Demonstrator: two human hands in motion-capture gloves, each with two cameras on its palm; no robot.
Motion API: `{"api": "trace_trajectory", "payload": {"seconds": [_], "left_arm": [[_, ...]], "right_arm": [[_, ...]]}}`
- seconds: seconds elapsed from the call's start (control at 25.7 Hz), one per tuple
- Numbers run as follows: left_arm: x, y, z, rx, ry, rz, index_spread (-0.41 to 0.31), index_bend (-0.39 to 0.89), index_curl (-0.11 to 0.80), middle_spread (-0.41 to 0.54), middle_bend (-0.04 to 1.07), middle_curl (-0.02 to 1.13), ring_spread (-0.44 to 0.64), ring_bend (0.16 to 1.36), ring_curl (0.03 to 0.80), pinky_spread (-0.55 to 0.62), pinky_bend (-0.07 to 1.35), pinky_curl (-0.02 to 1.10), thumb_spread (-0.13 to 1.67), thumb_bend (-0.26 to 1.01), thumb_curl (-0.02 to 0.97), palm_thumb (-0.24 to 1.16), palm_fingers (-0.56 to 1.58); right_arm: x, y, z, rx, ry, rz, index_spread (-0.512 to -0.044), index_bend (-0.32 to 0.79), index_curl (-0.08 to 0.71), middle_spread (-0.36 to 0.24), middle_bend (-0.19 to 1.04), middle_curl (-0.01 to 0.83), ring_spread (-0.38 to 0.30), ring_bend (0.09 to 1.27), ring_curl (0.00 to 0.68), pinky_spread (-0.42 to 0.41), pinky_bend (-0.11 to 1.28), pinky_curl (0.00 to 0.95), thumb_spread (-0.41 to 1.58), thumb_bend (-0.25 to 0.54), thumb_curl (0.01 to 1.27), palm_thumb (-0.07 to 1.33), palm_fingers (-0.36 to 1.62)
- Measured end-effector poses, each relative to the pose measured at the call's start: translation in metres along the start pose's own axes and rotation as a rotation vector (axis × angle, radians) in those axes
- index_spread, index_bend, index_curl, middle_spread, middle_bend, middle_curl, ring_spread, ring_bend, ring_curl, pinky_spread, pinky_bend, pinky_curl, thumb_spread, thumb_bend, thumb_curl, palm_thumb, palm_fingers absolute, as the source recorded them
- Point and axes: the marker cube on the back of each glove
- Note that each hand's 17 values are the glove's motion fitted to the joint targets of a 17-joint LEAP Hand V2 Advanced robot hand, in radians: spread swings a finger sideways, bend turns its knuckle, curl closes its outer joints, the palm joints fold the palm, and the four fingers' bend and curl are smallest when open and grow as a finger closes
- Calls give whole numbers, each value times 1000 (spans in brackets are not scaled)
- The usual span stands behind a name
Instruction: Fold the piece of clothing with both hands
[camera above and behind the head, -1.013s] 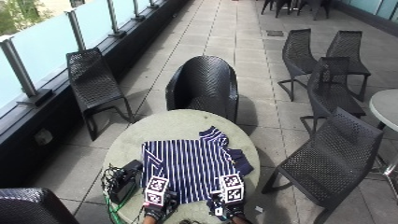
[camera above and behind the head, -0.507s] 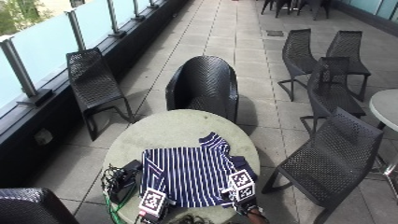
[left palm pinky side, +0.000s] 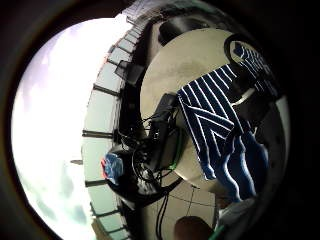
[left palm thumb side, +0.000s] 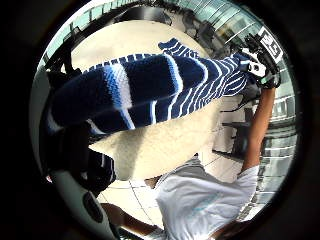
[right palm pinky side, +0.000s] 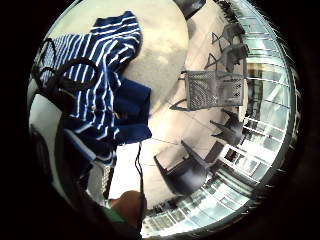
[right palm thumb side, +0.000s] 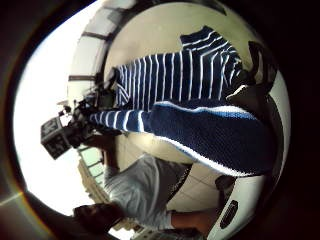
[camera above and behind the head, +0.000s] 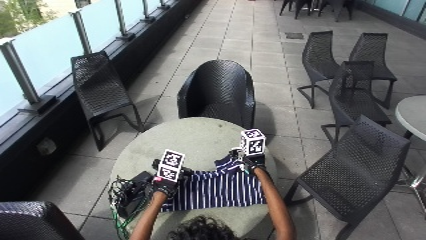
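One striped navy-and-white garment (camera above and behind the head: 219, 187) lies on the round stone-coloured table (camera above and behind the head: 193, 137), folded over on itself so that its near part rests flat while its far edge is lifted. Both gloved hands hold that raised edge: the left hand (camera above and behind the head: 165, 184) grips the cloth at the garment's left side, and the right hand (camera above and behind the head: 252, 161) pinches it further up the table, near the collar end. In the palm views the knit stretches as a taut band between the two hands. Beside the garment, at the table's left edge, sits a black box with tangled cables (camera above and behind the head: 130, 192). Around the table stand black woven chairs, the nearest chair (camera above and behind the head: 219, 92) directly across from the person
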Motion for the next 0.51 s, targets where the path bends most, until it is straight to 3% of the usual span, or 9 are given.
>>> {"api": "trace_trajectory", "payload": {"seconds": [0.12, 0.27, 0.39, 0.43, 0.51], "left_arm": [[-6, -44, 11, -127, -42, -62, -331, 319, 397, -350, 498, 472, -356, 635, 367, -117, 137, 311, 1305, 124, 272, 622, 1231], [-2, -39, -2, -201, -61, -115, -339, 338, 420, -361, 541, 490, -365, 666, 384, -73, 64, 280, 1324, 117, 269, 628, 1183], [-4, -39, 10, -147, -93, -184, -337, 352, 435, -364, 571, 501, -368, 685, 395, -39, 46, 253, 1333, 113, 267, 635, 1150], [-7, -40, 17, -102, -107, -212, -335, 333, 433, -365, 585, 507, -369, 693, 399, -26, 47, 245, 1338, 110, 264, 633, 1133], [-8, -49, 42, 17, -121, -250, -306, 247, 417, -355, 584, 507, -353, 662, 394, 6, 88, 243, 1322, 92, 264, 621, 1002]], "right_arm": [[-13, -40, -6, -75, 43, 110, -317, 124, 305, -251, 453, 411, -256, 772, 413, -213, 385, 331, 1028, 182, 304, 929, 1308], [-17, -84, 15, -94, 94, 203, -317, 143, 313, -248, 470, 425, -252, 785, 425, -226, 384, 340, 1002, 141, 301, 921, 1303], [-12, -84, 20, 105, 107, 291, -318, 138, 316, -248, 495, 438, -253, 793, 431, -220, 363, 341, 986, 121, 304, 931, 1283], [-7, -75, 19, 218, 92, 338, -318, 113, 309, -252, 524, 448, -255, 773, 427, -192, 339, 337, 976, 110, 304, 929, 1203], [7, -40, 21, 401, 9, 469, -332, 115, 306, -260, 400, 412, -259, 683, 403, -135, 355, 345, 958, 55, 299, 872, 902]]}}
